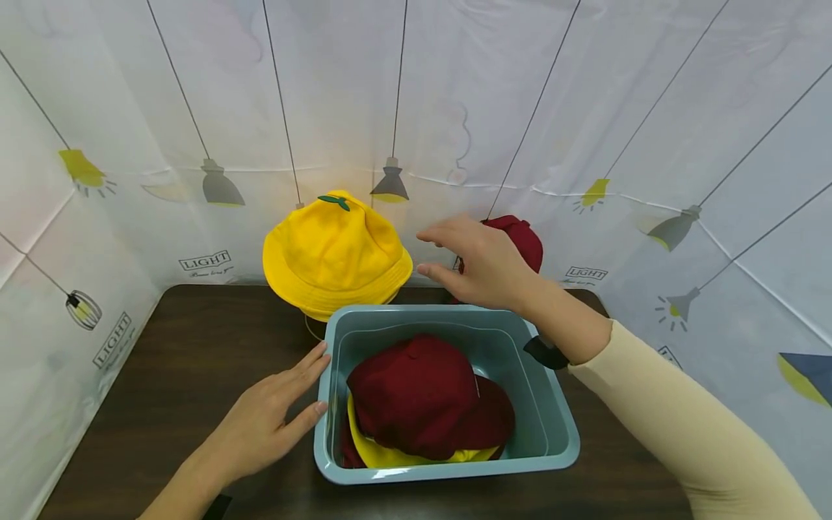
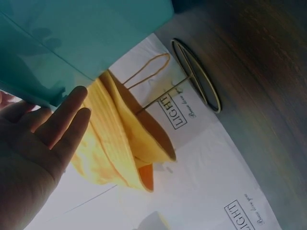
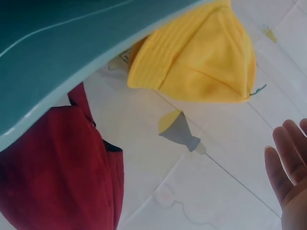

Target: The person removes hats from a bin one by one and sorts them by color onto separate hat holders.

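My left hand (image 1: pixel 269 415) touches the left rim of a blue-grey plastic bin (image 1: pixel 564 426) with its fingertips, fingers extended. Inside the bin a dark red cap (image 1: pixel 416 393) lies on top of a yellow hat (image 1: pixel 380 455), most of which is hidden. Over the bin's back edge hovers my right hand (image 1: pixel 484 260), fingers loosely bent and holding nothing. It is between a yellow bucket hat (image 1: pixel 334 253) with a green leaf on top and another dark red cap (image 1: pixel 525 242), partly covered by the hand. The bucket hat hangs on a thin metal stand (image 2: pixel 192 76).
The bin stands on a dark wooden table (image 1: pixel 214 361). Behind it hangs a white curtain (image 1: pixel 325 108) printed with lamps and the word LIGHT. The right wrist view shows the red cap's crown and the yellow hat just beyond the bin wall.
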Tool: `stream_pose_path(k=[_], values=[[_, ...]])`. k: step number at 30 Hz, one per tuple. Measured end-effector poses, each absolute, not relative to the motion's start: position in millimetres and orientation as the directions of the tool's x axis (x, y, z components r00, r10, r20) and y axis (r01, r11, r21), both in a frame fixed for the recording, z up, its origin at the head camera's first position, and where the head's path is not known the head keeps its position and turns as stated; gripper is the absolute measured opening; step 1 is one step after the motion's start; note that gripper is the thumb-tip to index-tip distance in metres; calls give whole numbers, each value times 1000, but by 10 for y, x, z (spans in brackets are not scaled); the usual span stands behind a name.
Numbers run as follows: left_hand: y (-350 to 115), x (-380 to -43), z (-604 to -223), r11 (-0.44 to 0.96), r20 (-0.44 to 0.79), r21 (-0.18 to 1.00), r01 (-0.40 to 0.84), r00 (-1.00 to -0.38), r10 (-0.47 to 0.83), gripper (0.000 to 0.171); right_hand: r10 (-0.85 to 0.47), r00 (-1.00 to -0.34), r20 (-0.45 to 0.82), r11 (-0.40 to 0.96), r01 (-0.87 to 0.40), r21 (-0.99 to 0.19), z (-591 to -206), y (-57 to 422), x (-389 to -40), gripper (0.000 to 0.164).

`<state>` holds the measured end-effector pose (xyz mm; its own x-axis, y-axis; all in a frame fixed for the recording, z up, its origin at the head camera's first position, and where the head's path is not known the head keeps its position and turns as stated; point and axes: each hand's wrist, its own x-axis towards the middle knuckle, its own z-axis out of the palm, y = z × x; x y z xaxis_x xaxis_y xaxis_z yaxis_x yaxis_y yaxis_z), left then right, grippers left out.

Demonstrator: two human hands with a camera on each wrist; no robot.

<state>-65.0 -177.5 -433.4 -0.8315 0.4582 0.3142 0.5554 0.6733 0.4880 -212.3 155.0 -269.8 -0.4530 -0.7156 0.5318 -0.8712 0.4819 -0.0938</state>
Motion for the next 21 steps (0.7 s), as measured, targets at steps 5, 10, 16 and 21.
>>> stream_pose_path(k=[5, 10, 16, 21], values=[[-1772, -646, -4339, 672, 321, 483, 562, -827, 461, 62, -749, -439, 497, 466, -882, -76, -2793, 1634, -2036, 52], [-1770, -656, -4341, 670, 323, 485, 562, -827, 461, 61, -789, -482, 380, 478, -871, -111, -2865, 1708, -1946, 63], [-1770, -653, -4340, 677, 314, 486, 552, -834, 455, 62, -816, -512, 269, 481, -859, -174, -2974, 1774, -1863, 74], [-1769, -654, -4349, 678, 314, 487, 551, -834, 453, 62, -817, -546, 186, 504, -833, -230, -3055, 1802, -1801, 81]])
